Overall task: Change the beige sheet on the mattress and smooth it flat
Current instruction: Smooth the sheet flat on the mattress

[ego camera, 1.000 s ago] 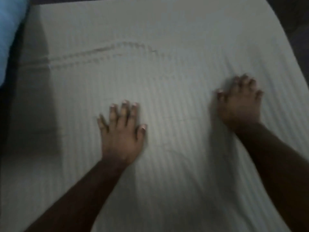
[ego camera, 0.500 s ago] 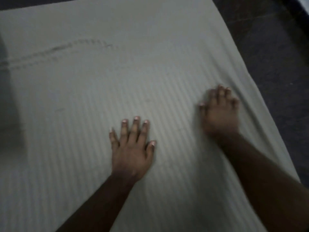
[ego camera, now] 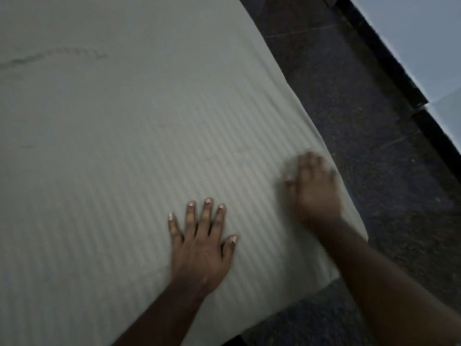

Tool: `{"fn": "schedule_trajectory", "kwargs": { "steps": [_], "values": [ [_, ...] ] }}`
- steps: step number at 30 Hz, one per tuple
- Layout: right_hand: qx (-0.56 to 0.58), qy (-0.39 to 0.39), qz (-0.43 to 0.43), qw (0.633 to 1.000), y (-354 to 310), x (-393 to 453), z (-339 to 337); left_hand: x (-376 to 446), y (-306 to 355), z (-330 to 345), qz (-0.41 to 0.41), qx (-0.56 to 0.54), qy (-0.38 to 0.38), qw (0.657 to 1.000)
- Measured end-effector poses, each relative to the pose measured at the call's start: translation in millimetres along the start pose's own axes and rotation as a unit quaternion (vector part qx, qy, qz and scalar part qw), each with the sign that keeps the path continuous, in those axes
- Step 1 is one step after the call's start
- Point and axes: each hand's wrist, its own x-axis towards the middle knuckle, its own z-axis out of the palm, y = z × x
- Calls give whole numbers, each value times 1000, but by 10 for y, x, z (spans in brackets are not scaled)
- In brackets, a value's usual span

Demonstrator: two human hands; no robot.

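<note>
A beige sheet [ego camera: 119, 136] with faint woven stripes covers the mattress and fills most of the view. My left hand [ego camera: 202, 245] lies flat on it near the front, fingers straight and spread, palm pressing down. My right hand [ego camera: 314, 191] rests on the sheet close to the mattress's right edge; it is motion-blurred, its fingers look extended on the fabric. A faint dark wavy crease or mark [ego camera: 50, 57] runs across the sheet at the upper left.
Dark speckled floor [ego camera: 374, 121] lies to the right of the mattress and below its front corner. A black skirting [ego camera: 389, 61] and a pale wall [ego camera: 424, 33] run along the upper right.
The view has swung right, showing more floor and the wall. Both hands have slid rightward over the sheet, the right one reaching the mattress's right edge.
</note>
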Motion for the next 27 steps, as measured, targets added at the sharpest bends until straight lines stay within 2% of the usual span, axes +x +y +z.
{"fn": "schedule_trajectory", "kwargs": {
  "steps": [2, 3, 5, 7, 9, 10, 11, 12, 14, 16, 18, 21, 22, 24, 27],
  "values": [
    [7, -26, -163, 986, -275, -459, 114, -49, 219, 27, 12, -1, -3, 1000],
    [3, -46, -202, 978, -311, -667, 161, -68, 308, 45, 19, 0, -5, 1000],
    [-18, -71, -182, 981, -50, -830, 170, -110, 444, 95, 26, 4, -9, 1000],
    [-36, -56, -83, 994, 515, -813, 183, -139, 497, 150, 19, 11, 0, 1000],
    [-27, -50, 53, 997, 1028, -749, 78, -135, 553, 179, 2, 15, 10, 1000],
    [-14, -46, 98, 994, 1128, -733, 40, -124, 603, 179, -6, 13, 11, 1000],
    [-9, -32, 104, 994, 1119, -743, 21, -110, 708, 176, -9, 9, 10, 1000],
    [-9, -8, 60, 998, 1018, -779, 10, -93, 851, 175, -5, 3, 8, 1000],
    [22, 41, -102, 994, 784, -888, 115, -52, 1192, 198, 7, -9, 5, 1000],
    [44, 26, -211, 976, 749, -926, 166, -15, 1456, 252, 7, -6, 5, 1000],
    [26, 8, -193, 981, 1016, -826, 197, -3, 1535, 315, -16, 9, 0, 1000],
    [23, -51, -19, 998, 1631, -616, 178, -53, 1509, 327, -50, 18, -10, 999],
    [41, -58, 15, 997, 1783, -530, 122, -49, 1530, 307, -71, 11, -8, 997],
    [78, -47, -18, 996, 1847, -359, -19, 39, 1644, 268, -127, -8, 13, 992],
    [116, 2, -184, 976, 1429, -106, -176, 227, 1917, 268, -189, -21, 25, 981]
  ]
}}
